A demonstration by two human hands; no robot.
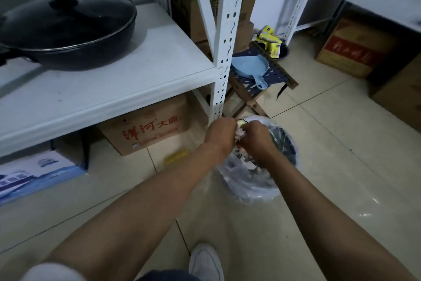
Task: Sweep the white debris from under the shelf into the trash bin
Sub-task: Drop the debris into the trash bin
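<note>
A: Where are the hands?

B: Both are out just past centre, toward one o'clock, over the round dark trash bin lined with a clear plastic bag [257, 180]. The left hand [222, 131] is curled into a loose fist, knuckles up. The right hand [256, 136] is curled too, touching the left.

A: Holding anything?

B: A small pale, whitish clump [239, 131] shows between them, pinched where the fingers meet. It's blurred, so I can't tell which hand actually has it, or what it is.

A: And the bin?

B: On the beige tiled floor [341, 166], just beside the foot of the white perforated metal shelf post [224, 52], at the post's five o'clock.

A: Under the shelf?

B: A brown cardboard box with red characters [145, 128] at ten o'clock from the hands, with a small yellow item [177, 156] on the tiles near it.

A: On the shelf?

B: A black lidded frying pan [66, 30] on the white shelf board [136, 71], at eleven o'clock. A white shoe [206, 262] sits at six o'clock.
</note>
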